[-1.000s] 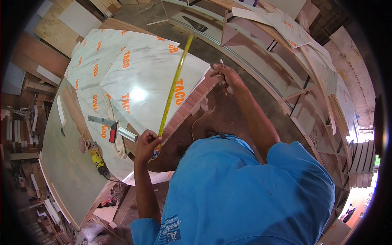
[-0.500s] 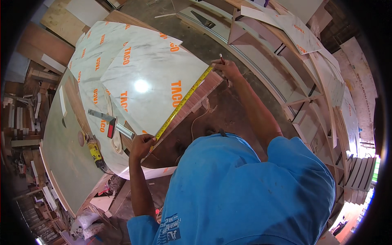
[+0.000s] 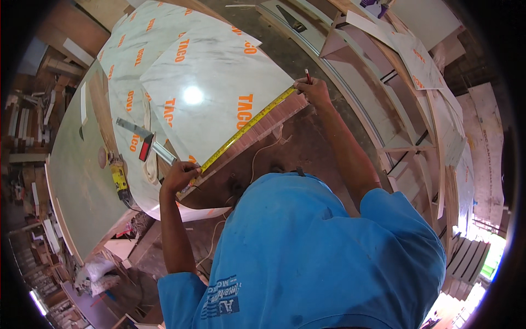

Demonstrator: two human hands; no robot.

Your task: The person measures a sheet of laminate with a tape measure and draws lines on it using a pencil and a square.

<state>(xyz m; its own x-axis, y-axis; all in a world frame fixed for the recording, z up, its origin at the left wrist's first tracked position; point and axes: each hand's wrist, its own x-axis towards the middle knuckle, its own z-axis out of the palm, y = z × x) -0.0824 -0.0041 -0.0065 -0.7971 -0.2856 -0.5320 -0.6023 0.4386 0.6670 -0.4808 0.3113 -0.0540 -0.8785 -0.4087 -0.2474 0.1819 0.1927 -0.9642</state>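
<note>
A yellow tape measure (image 3: 246, 130) is drawn out along the near edge of a white marbled sheet (image 3: 213, 82) with orange lettering. My left hand (image 3: 182, 176) pinches the tape at the sheet's near-left corner. At the right corner, my right hand (image 3: 314, 93) closes on the tape's other end. A dark red pencil (image 3: 308, 75) also sticks up from between its fingers. Beside my left hand lies a square (image 3: 146, 143) with a metal blade and a red and black part. Reddish-brown board (image 3: 274, 118) shows under the sheet's near edge.
A yellow angle grinder (image 3: 119, 180) with its cord lies on a greenish board (image 3: 76, 181) at the left. A larger marbled sheet (image 3: 123, 60) lies underneath. Along the right stands a long cabinet frame (image 3: 378, 104). A hand saw (image 3: 290, 20) rests at the far side.
My view has shifted, so the sheet and tools sit higher and the tape appears flatter. Both hands keep hold of the tape at the two corners.
</note>
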